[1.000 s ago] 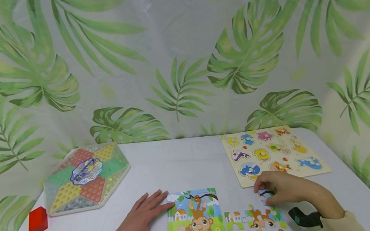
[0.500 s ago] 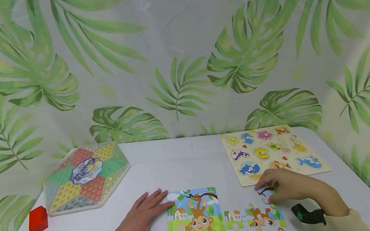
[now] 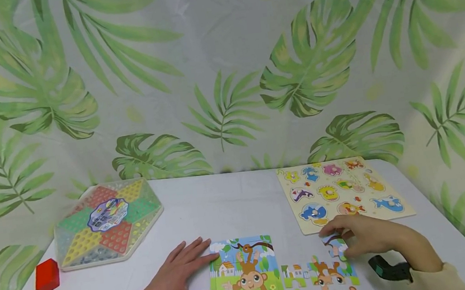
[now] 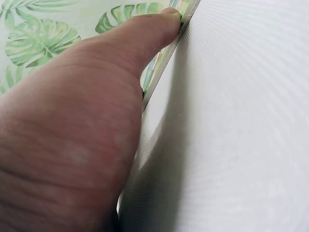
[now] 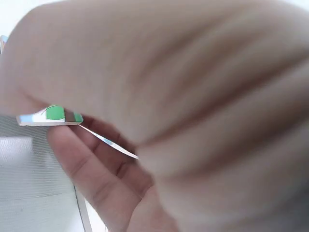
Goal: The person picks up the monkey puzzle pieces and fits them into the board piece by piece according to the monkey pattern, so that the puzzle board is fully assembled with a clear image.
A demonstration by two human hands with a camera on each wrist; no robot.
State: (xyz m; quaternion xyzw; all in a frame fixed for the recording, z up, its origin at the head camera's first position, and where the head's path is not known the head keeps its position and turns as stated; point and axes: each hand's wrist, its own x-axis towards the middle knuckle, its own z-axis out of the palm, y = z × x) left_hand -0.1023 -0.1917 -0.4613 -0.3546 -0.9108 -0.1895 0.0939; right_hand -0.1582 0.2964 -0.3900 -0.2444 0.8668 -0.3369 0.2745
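Observation:
A square monkey picture board [image 3: 250, 275] lies on the white table. My left hand [image 3: 180, 280] is spread flat at its left side, thumb and a fingertip on its edge. In the left wrist view, the thumb [image 4: 149, 34] touches the board's thin edge [image 4: 159, 72]. To the right of the board is a partly joined monkey jigsaw puzzle [image 3: 329, 279] with gaps between pieces. At its top right, my right hand [image 3: 365, 235] pinches a jigsaw piece [image 3: 333, 244] showing a dark branch and blue sky. The right wrist view shows the piece's corner [image 5: 55, 114] between thumb and fingers.
A wooden sea-animal peg puzzle [image 3: 325, 180] lies just beyond my right hand. At the left are a hexagonal Chinese checkers box [image 3: 137, 211] and a red block [image 3: 47, 276]. A leaf-print curtain [image 3: 227, 93] hangs behind the table.
My right hand has shifted slightly, and more of the pinched piece's printed face shows below its fingers. The left hand and the board have stayed in place.

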